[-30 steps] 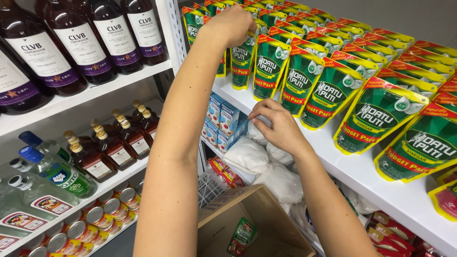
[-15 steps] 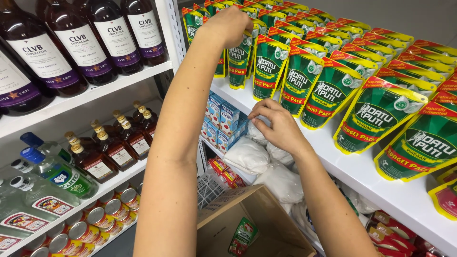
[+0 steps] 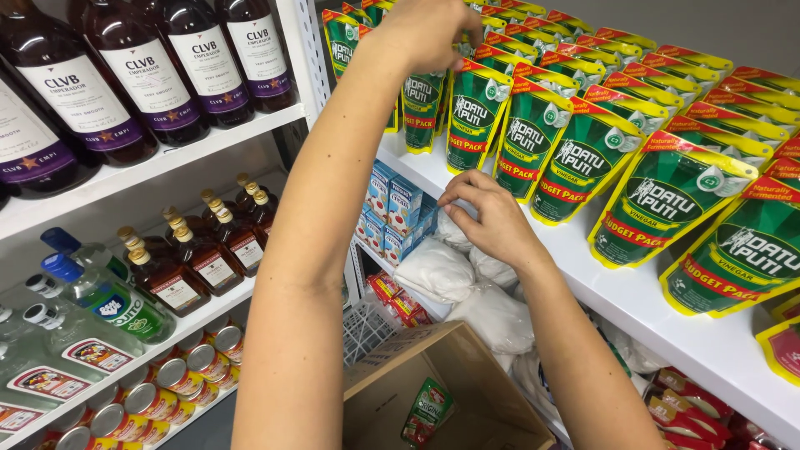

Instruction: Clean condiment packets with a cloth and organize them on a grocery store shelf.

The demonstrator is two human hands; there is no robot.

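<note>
My left hand [image 3: 429, 29] grips a green pouch [image 3: 423, 108] at twelve o'clock for straightening, right fingers [image 3: 467, 187] curled empty on the white shelf [image 3: 583, 275], next steadying the row.

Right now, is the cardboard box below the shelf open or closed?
Open. The cardboard box has its flaps spread apart, and a small green and red sachet is visible inside.

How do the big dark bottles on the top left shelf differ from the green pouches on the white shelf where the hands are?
The dark bottles are rigid glass with pale paper labels; the green pouches are soft, with red and yellow tops. The bottles stand upright; the pouches lean back in overlapping rows. The left hand reaches up among the pouches and the right hand rests by the shelf edge below them; neither touches the bottles. Both stand in rows on white shelves.
</note>
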